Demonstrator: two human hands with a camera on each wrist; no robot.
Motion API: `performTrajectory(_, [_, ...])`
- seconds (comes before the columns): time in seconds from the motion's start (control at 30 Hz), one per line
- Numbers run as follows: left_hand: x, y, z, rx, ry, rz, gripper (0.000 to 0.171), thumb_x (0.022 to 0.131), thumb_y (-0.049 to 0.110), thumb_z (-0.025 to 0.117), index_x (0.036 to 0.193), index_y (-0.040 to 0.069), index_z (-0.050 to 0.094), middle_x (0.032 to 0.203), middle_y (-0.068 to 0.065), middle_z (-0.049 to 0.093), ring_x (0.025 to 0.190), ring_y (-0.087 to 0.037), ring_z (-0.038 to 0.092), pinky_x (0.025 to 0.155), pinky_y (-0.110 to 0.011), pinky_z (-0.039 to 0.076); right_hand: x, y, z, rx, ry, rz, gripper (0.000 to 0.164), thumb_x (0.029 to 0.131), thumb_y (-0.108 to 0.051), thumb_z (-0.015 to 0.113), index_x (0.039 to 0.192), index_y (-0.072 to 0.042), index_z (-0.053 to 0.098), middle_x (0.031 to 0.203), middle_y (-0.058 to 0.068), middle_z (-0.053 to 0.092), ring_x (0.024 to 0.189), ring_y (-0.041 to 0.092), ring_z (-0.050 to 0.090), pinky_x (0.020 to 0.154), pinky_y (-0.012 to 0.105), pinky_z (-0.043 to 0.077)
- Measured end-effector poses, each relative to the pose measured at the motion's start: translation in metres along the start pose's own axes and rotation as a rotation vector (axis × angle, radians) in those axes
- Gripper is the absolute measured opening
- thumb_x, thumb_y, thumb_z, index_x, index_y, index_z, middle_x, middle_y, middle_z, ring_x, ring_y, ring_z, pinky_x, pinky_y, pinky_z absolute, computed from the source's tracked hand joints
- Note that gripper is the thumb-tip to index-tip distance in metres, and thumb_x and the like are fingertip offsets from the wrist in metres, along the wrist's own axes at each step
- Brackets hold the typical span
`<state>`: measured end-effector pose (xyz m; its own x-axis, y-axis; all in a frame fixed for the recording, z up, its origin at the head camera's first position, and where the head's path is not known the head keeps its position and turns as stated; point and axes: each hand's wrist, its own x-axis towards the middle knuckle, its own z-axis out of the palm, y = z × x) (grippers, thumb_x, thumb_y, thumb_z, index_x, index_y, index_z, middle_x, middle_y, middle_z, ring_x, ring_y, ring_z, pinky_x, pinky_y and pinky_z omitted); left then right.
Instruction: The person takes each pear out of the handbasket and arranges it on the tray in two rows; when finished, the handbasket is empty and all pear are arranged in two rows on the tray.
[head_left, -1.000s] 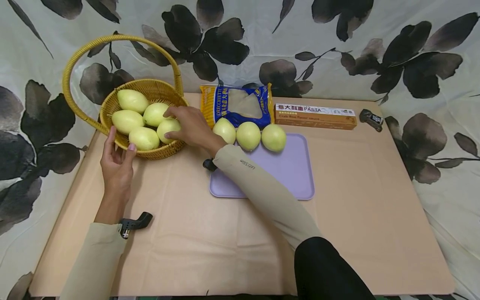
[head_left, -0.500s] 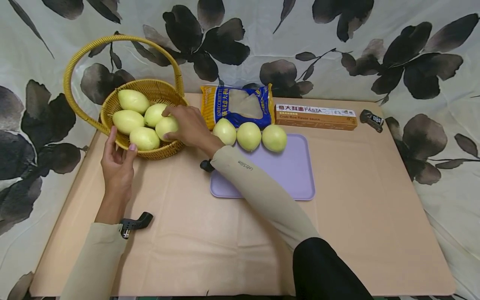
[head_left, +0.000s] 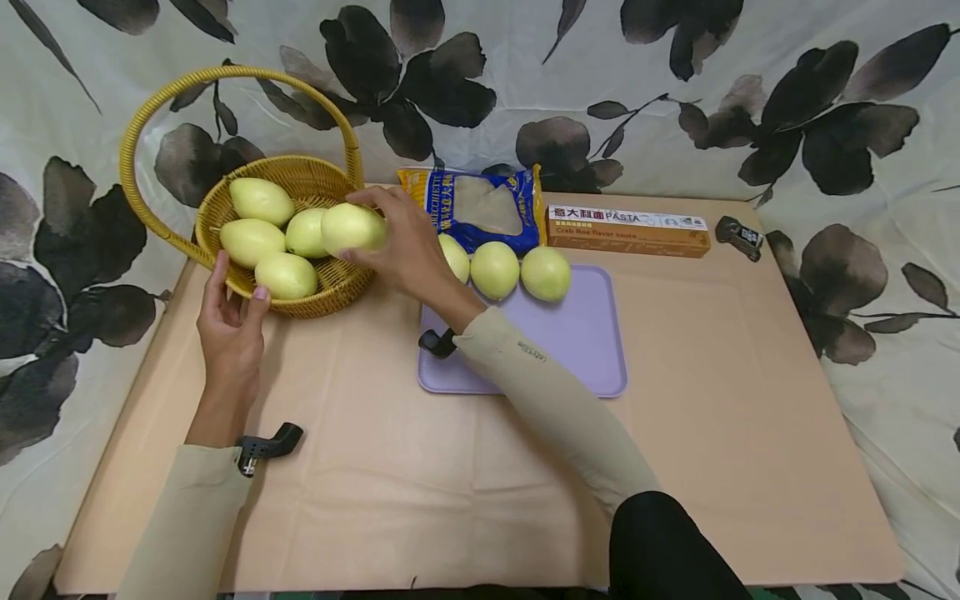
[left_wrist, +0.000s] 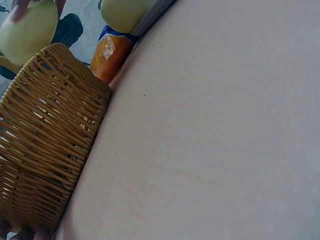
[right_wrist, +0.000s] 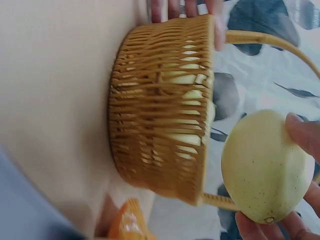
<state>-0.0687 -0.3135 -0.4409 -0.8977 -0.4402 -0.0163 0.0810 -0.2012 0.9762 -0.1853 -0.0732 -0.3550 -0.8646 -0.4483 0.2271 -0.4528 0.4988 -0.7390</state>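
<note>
In the head view, a yellow wicker basket [head_left: 324, 298] with a tall handle stands at the back left, holding several pale green-yellow melons [head_left: 286, 276]. My right hand [head_left: 411, 246] grips one smooth oval melon [head_left: 352, 227] between thumb and fingers, over the basket's right rim. The right wrist view shows this melon [right_wrist: 265, 165] raised above the rim, its small stem scar visible. My left hand [head_left: 231, 346] holds the near left side of the basket, thumb at the rim and fingers against the wicker wall [right_wrist: 160, 100].
A lilac tray [head_left: 555, 350] has three melons [head_left: 496, 271] in a row along its far edge. Behind them lies a blue and yellow pasta bag [head_left: 487, 208]. An orange-brown pasta box [head_left: 630, 233] and a small dark packet [head_left: 740, 238] lie farther right.
My right hand has lifted a melon out of the basket's right side and moved it slightly up and right. The left hand stays on the basket.
</note>
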Motion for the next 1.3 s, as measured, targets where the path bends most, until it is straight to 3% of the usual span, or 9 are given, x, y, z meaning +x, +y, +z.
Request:
performTrajectory(0.27, [0.001,0.000,-0.001,-0.005,0.001,-0.009,0.077,0.105,0.003,0.063,0.168,0.032,0.030,0.178,0.002,0.017,0.165,-0.013,0.021,0.128,-0.019,0.031,-0.033,0.017,-0.031,0.097,0.151,0.006,0.070,0.080,-0.032,0.096,0.143,-0.022,0.067,0.130,0.003,0.062,0.118,0.015,0.057,0.096,0.031,0.049])
performTrajectory(0.47, [0.001,0.000,-0.001,-0.012,-0.008,0.000,0.077,0.105,0.002,0.063,0.168,0.031,0.030,0.178,0.002,0.016,0.165,-0.013,0.020,0.127,-0.018,0.032,-0.058,0.034,-0.053,0.117,0.224,0.061,0.066,0.077,-0.030,0.098,0.136,-0.020,0.070,0.125,0.006,0.061,0.115,0.017,0.060,0.096,0.042,0.055])
performTrajectory(0.67, [0.000,0.001,-0.001,-0.001,-0.008,0.006,0.078,0.104,0.003,0.064,0.168,0.031,0.030,0.178,0.002,0.017,0.165,-0.013,0.021,0.127,-0.018,0.032,-0.081,0.050,-0.074,0.140,0.279,0.115,0.065,0.077,-0.026,0.098,0.133,-0.015,0.068,0.128,0.009,0.059,0.117,0.019,0.060,0.098,0.036,0.062])
performTrajectory(1.1, [0.000,0.001,-0.001,0.006,-0.003,-0.012,0.078,0.104,0.005,0.064,0.169,0.032,0.029,0.178,0.003,0.017,0.165,-0.012,0.019,0.128,-0.018,0.030,-0.122,0.093,-0.127,0.079,0.449,0.262,0.070,0.077,-0.023,0.098,0.134,-0.009,0.061,0.134,0.008,0.060,0.118,0.018,0.062,0.093,0.039,0.065])
performTrajectory(1.3, [0.001,-0.001,0.000,-0.008,-0.009,-0.002,0.079,0.104,0.003,0.064,0.169,0.031,0.029,0.178,0.002,0.018,0.165,-0.012,0.020,0.128,-0.018,0.031,-0.136,0.117,-0.151,0.024,0.521,0.384,0.070,0.081,-0.030,0.095,0.136,-0.008,0.058,0.135,0.008,0.060,0.118,0.016,0.059,0.095,0.038,0.064])
